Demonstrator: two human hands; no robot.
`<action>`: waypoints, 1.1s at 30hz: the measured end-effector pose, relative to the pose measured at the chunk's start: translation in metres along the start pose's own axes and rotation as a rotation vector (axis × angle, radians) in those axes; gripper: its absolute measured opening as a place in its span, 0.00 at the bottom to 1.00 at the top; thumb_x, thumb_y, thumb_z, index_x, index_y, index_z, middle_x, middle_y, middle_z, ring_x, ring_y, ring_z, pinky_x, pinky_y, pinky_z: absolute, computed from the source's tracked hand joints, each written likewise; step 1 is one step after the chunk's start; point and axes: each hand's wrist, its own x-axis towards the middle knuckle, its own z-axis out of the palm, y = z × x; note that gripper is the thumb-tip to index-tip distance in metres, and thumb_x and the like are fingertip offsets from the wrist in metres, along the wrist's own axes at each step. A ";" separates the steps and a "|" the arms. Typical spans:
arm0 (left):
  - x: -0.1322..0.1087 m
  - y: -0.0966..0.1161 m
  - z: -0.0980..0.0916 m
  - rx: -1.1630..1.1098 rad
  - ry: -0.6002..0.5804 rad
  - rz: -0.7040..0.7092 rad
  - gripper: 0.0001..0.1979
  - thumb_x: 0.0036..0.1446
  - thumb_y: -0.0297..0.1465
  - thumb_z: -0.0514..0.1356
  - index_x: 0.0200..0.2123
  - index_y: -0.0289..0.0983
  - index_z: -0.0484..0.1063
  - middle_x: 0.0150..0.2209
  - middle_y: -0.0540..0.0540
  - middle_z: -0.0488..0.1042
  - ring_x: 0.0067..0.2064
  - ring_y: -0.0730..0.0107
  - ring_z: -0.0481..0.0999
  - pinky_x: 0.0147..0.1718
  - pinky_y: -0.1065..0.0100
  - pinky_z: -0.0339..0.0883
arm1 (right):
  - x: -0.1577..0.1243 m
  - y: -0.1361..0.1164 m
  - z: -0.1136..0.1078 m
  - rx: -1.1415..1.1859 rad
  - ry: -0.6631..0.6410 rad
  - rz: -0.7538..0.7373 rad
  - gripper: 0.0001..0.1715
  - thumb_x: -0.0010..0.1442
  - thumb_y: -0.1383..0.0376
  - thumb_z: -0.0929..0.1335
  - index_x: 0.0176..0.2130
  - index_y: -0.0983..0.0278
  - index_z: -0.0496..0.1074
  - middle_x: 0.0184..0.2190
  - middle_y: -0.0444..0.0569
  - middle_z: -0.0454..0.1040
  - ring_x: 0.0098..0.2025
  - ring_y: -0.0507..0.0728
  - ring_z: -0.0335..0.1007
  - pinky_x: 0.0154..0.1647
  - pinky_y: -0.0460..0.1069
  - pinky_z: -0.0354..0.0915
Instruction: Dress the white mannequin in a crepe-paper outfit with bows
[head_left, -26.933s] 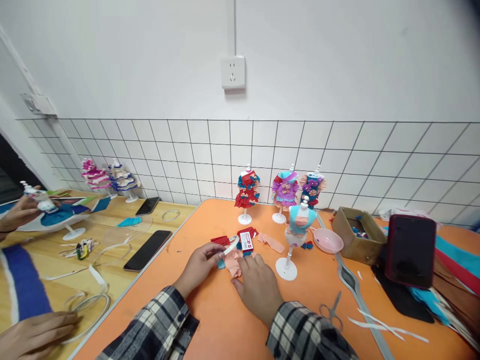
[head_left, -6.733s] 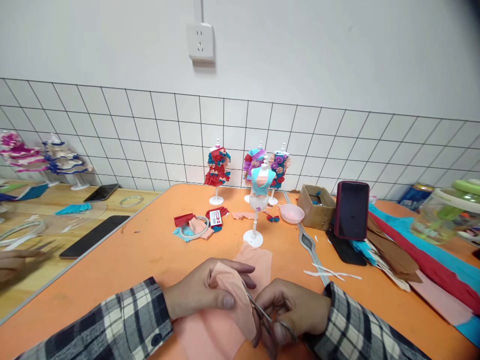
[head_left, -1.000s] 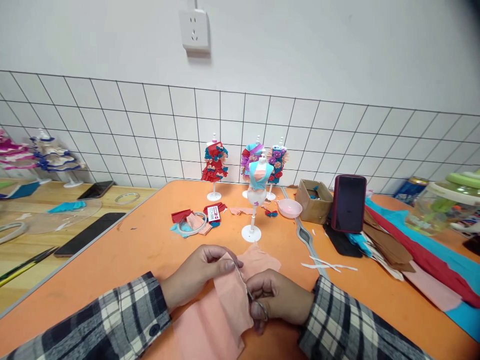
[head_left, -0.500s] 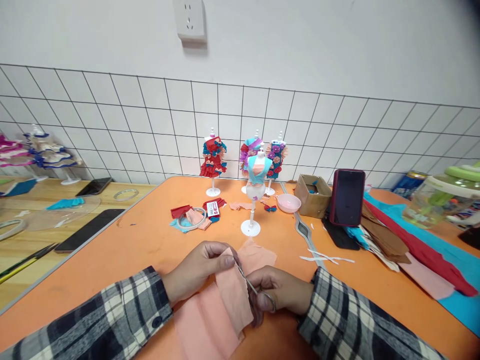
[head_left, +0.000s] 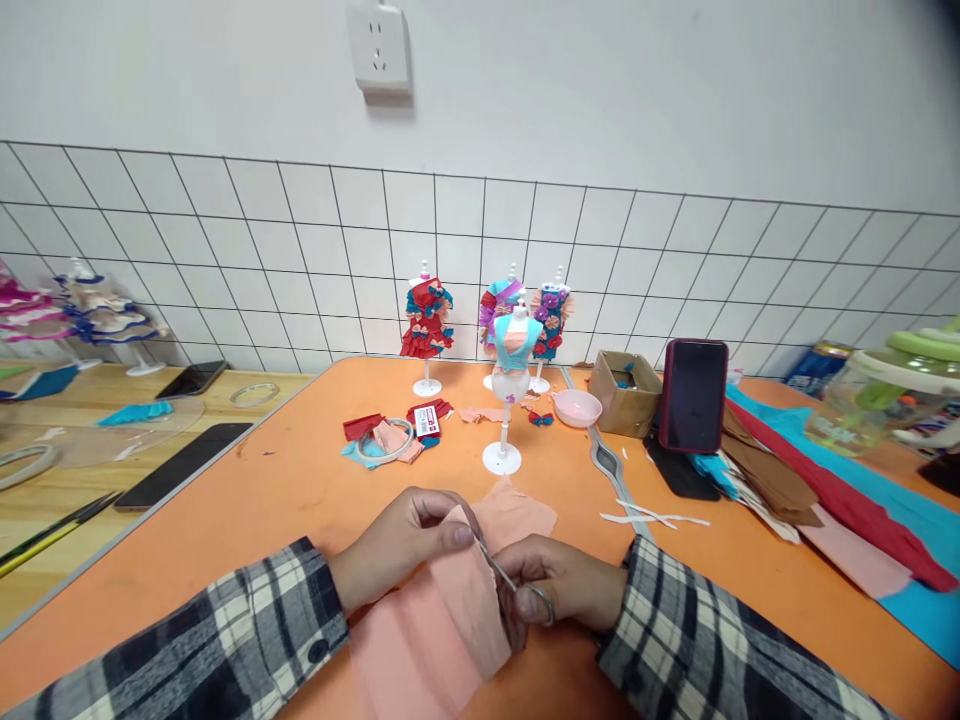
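One pair of scissors, gripped in the right hand, meets the right edge of the peach sheet pinched by the left hand at the near side of the orange table, apparently mid-cut, the next snip likely needing a taut edge.

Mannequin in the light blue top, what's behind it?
Behind the light-blue-topped mannequin stand a purple-and-blue dressed mannequin, partly covered by it, and a flower-trimmed teal one, mostly showing. The grid-lined wall rises beyond. Whatever lies directly behind its torso can't be seen.
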 end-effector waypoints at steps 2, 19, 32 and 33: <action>0.000 0.002 0.001 0.009 -0.024 0.024 0.18 0.52 0.44 0.66 0.27 0.33 0.77 0.30 0.46 0.76 0.34 0.67 0.72 0.35 0.70 0.64 | 0.001 0.001 0.000 0.007 0.010 0.001 0.37 0.46 0.40 0.73 0.35 0.71 0.73 0.26 0.46 0.72 0.23 0.48 0.66 0.30 0.45 0.66; 0.000 -0.001 0.003 -0.043 -0.068 0.056 0.15 0.51 0.42 0.68 0.26 0.34 0.76 0.33 0.46 0.77 0.37 0.65 0.74 0.39 0.67 0.66 | 0.003 0.002 -0.001 0.018 -0.025 0.036 0.34 0.45 0.43 0.74 0.35 0.71 0.72 0.24 0.44 0.72 0.23 0.47 0.66 0.27 0.42 0.63; 0.000 -0.003 0.005 -0.176 0.068 -0.008 0.11 0.49 0.38 0.70 0.29 0.35 0.80 0.33 0.46 0.78 0.36 0.68 0.74 0.39 0.70 0.65 | 0.003 0.001 0.002 0.034 -0.004 0.010 0.34 0.45 0.44 0.75 0.36 0.70 0.73 0.30 0.46 0.72 0.28 0.48 0.69 0.25 0.40 0.65; 0.000 -0.004 0.005 -0.190 0.062 -0.024 0.12 0.50 0.39 0.70 0.30 0.35 0.81 0.33 0.46 0.78 0.36 0.68 0.74 0.38 0.70 0.65 | 0.003 0.001 0.002 0.037 -0.002 0.003 0.34 0.45 0.44 0.75 0.36 0.70 0.73 0.30 0.47 0.71 0.28 0.48 0.69 0.25 0.40 0.65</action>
